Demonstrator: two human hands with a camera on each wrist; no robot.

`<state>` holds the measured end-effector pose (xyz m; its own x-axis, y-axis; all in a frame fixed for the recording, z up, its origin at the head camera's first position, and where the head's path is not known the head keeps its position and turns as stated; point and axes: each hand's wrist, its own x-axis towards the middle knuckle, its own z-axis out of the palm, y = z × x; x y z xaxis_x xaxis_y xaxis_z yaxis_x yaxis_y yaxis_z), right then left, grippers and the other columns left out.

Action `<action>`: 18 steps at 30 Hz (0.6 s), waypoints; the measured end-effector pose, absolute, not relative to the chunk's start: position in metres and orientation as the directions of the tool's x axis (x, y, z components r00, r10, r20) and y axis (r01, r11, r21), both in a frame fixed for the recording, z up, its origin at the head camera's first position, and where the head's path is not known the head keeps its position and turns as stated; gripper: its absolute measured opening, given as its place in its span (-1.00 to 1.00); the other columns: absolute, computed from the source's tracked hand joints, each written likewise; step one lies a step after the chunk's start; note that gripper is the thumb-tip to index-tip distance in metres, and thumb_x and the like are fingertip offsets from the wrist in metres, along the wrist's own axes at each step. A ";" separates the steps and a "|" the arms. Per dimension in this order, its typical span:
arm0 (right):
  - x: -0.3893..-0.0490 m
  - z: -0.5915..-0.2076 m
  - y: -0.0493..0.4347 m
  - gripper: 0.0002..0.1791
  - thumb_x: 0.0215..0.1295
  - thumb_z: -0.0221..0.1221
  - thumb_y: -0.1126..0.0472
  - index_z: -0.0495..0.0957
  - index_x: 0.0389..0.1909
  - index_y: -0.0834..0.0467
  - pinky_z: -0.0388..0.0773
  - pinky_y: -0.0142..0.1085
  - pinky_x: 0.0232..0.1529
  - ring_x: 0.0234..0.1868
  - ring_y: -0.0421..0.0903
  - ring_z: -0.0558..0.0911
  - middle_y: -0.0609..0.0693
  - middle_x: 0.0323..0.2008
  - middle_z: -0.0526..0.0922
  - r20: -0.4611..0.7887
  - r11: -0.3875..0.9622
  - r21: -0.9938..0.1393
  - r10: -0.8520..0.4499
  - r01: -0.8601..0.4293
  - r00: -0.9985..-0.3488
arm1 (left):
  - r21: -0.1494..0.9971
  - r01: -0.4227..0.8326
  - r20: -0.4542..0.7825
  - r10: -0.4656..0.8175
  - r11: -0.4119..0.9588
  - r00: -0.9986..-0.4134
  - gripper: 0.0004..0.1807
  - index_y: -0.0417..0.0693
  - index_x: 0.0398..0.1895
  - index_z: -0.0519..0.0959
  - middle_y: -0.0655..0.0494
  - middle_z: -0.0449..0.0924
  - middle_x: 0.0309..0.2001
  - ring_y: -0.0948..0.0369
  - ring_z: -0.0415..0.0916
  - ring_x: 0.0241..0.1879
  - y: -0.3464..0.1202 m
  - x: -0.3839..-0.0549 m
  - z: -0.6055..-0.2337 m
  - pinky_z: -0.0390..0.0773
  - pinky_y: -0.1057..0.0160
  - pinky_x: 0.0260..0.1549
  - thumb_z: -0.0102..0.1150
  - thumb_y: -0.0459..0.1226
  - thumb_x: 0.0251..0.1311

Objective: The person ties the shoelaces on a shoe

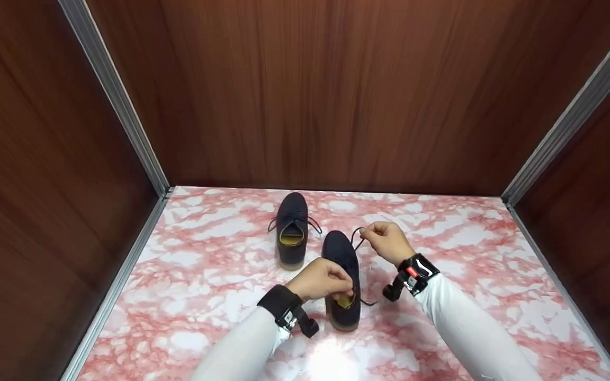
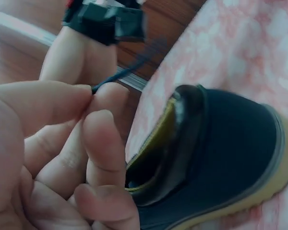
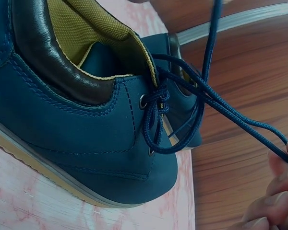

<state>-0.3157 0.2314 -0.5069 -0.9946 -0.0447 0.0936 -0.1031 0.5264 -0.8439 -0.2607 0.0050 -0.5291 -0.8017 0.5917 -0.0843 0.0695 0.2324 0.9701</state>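
A dark blue lace-up shoe [image 1: 339, 246] with a yellow lining stands on the surface, its toe pointing away from me. Above its opening, my left hand [image 1: 323, 279] pinches a lace strand [image 2: 121, 74] between thumb and index finger. To the right of the toe, my right hand [image 1: 388, 242] pinches a loop of blue lace [image 3: 240, 120] drawn out from the eyelets. In the right wrist view, a second strand [image 3: 210, 45] runs upward out of the frame. The laces cross beside the shoe's tongue. My left hand hides part of the shoe in the head view.
A matching shoe [image 1: 291, 209] stands farther back to the left, its laces out to both sides. Under both is a red-and-white marbled surface [image 1: 220, 264]. Brown wood-look panels [image 1: 310, 95] with grey metal edging [image 1: 125, 100] enclose the back and sides.
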 end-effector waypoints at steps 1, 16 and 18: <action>-0.316 -0.507 0.232 -0.73 0.45 0.25 0.13 0.73 -0.40 0.20 0.27 -0.40 -0.47 -0.50 -0.24 0.37 -0.25 -0.66 0.40 0.092 0.527 -0.843 -0.050 -0.104 -0.995 | 0.962 0.090 -0.084 0.592 0.259 -0.802 -0.88 -0.23 -0.26 0.80 -0.11 0.83 -0.34 0.35 0.60 -0.55 0.005 -0.261 -0.530 0.62 0.42 -0.47 0.37 -0.33 0.28; -0.315 -0.510 0.235 -0.70 0.47 0.24 0.10 0.73 -0.40 0.20 0.30 -0.41 -0.49 -0.55 -0.29 0.39 -0.25 -0.69 0.42 0.097 0.524 -0.844 -0.066 -0.117 -0.993 | 0.911 0.239 0.123 0.331 0.336 -0.936 -0.90 -0.16 -0.30 0.78 -0.04 0.79 -0.38 0.33 0.58 -0.48 -0.008 -0.290 -0.539 0.57 0.46 -0.42 0.35 -0.31 0.29; -0.316 -0.509 0.234 -0.71 0.47 0.24 0.11 0.73 -0.40 0.21 0.29 -0.41 -0.50 -0.56 -0.28 0.38 -0.25 -0.69 0.41 0.100 0.516 -0.848 -0.068 -0.121 -0.993 | 0.892 0.272 0.155 0.319 0.361 -0.935 -0.90 -0.11 -0.28 0.80 0.00 0.80 -0.35 0.37 0.55 -0.44 -0.007 -0.293 -0.540 0.57 0.46 -0.38 0.37 -0.27 0.29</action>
